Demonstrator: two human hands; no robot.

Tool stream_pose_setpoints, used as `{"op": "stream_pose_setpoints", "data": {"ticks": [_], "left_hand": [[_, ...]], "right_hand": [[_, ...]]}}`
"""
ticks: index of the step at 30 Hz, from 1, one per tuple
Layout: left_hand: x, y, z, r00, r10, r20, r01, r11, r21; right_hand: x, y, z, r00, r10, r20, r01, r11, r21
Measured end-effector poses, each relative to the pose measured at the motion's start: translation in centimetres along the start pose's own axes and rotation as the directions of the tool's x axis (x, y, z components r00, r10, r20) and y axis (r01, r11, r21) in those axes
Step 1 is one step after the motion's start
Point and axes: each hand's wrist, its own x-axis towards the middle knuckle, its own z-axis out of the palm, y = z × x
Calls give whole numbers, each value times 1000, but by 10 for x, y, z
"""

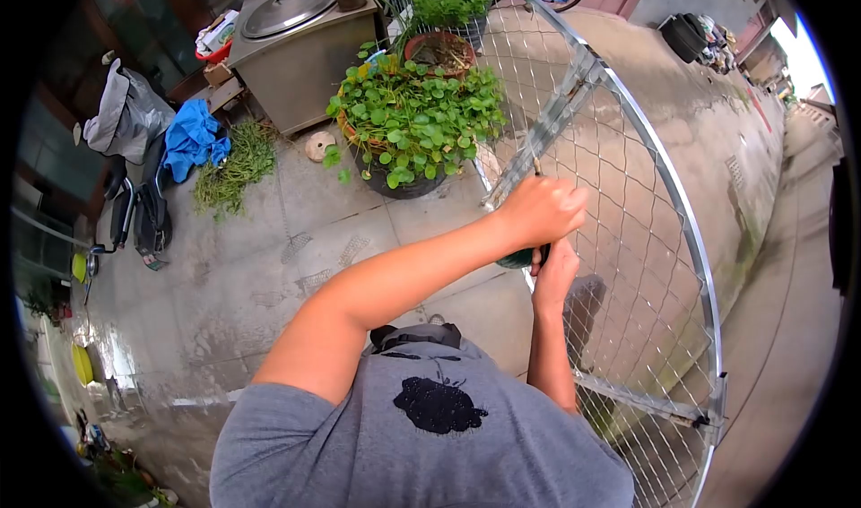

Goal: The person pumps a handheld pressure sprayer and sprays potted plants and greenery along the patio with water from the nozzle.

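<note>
My left hand (543, 210) is closed in a fist at the wire mesh gate panel (702, 266), near its slanted metal bar. A thin brownish rod tip (536, 164) shows just above the fist. Directly below, my right hand (558, 268) is closed too, its fingers wrapped around something dark. Part of a dark green object (516, 259) shows under my left wrist; what it is I cannot tell. Both hands are close together, nearly touching, and hide most of what lies between them.
Leafy potted plants (413, 118) stand beyond my hands, beside a metal cabinet with a round lid (289, 10). At left are a blue cloth (193, 138), a heap of cut greens (238, 167) and a scooter-like seat (152, 221). A concrete lane (646, 69) runs behind the mesh.
</note>
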Motion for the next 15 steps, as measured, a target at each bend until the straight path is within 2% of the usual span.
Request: {"op": "stream_pose_setpoints", "data": {"ticks": [3, 4, 7, 8, 12, 15], "left_hand": [[-22, -12, 18, 998, -18, 56, 19, 1000, -23], [-25, -15, 21, 997, -21, 71, 24, 999, -41], [-30, -17, 20, 973, -60, 224, 62, 998, 1], [-28, -14, 19, 976, -55, 210, 51, 998, 23], [22, -3, -9, 992, 29, 119, -31, 999, 11], [19, 7, -3, 999, 18, 36, -17, 1000, -9]], "right_hand": [[1, 9, -1, 999, -25, 42, 25, 1000, -12], [0, 14, -1, 1000, 15, 26, -14, 999, -52], [2, 45, -5, 999, 48, 22, -45, 990, -133], [0, 50, -6, 997, 60, 44, -55, 992, -116], [-9, 65, -4, 990, 130, -49, -137, 971, -194], [0, 42, -6, 998, 53, -14, -54, 998, -28]]}}
